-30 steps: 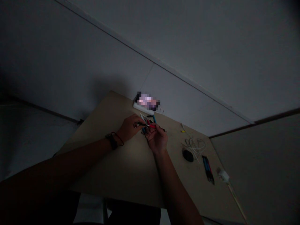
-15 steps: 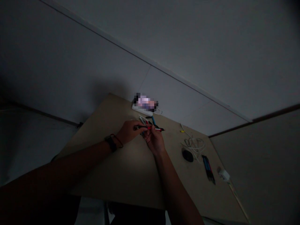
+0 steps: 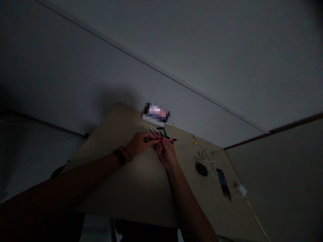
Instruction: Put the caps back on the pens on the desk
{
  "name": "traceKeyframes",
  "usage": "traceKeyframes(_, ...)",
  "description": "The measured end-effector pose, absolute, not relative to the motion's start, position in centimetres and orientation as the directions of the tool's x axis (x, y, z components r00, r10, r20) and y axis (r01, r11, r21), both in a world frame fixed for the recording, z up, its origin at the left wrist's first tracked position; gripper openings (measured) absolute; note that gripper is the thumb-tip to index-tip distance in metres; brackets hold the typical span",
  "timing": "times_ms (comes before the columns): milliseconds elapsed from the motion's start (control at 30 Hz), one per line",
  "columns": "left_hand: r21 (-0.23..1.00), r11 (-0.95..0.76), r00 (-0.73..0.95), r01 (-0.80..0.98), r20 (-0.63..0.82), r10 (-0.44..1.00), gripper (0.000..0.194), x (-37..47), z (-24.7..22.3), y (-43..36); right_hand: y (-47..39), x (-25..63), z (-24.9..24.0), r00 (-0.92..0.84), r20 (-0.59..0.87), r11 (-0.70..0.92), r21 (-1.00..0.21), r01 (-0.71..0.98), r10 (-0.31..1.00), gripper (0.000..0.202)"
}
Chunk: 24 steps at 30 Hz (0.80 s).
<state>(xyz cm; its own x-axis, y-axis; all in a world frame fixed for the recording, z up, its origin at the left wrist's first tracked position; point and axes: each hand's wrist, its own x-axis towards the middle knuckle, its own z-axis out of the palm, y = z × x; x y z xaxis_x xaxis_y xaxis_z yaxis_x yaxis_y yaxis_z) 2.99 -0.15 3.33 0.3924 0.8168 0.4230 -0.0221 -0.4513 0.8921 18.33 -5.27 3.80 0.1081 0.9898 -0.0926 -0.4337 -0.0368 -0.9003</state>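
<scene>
A slim red and black pen (image 3: pixel 172 139) lies level between my two hands, its tip pointing right. My left hand (image 3: pixel 140 143), with a dark watch and a cord at the wrist, is closed on the pen's left part. The fingers of my right hand (image 3: pixel 166 152) pinch it further right. Just behind the hands, several pens and small items (image 3: pixel 152 131) lie on the table, with a blue one (image 3: pixel 165 131) among them; my fingers partly hide them.
Behind stands a lit phone (image 3: pixel 157 113) on a white base (image 3: pixel 152 121), near the wall. On the table (image 3: pixel 131 195), to the right, are a coiled white cable (image 3: pixel 210 157), a black mouse (image 3: pixel 201 169), a bundle of pens (image 3: pixel 223 184) and a white plug (image 3: pixel 241 190).
The view has shifted slightly. Both hands stay together on the pen, which appears turned a little, with less of its white marking showing.
</scene>
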Motion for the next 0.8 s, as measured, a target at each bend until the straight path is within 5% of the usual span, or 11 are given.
traceKeyframes(800,0.799,-0.6,0.354,-0.038,0.572,0.74,0.007,3.3,2.9,-0.3,-5.2,17.2,3.6,0.164,-0.172,-0.054,-0.833,-0.55,0.971,0.03)
